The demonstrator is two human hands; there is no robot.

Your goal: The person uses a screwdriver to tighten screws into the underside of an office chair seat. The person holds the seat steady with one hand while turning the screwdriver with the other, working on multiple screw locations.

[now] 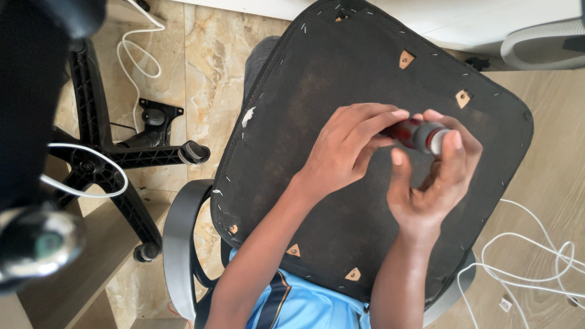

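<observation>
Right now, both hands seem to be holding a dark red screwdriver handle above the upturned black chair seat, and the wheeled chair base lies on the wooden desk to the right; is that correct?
Not quite: the head view shows the wheeled chair base lying on the marble floor to the left, not on the desk. The rest stands: left hand and right hand hold the dark red screwdriver handle above the upturned black chair seat.

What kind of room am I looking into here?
Probably a home or small office used as a chair-repair spot: an upturned chair seat, a detached wheeled chair base on marble-look floor tiles, and loose white cables.
</observation>
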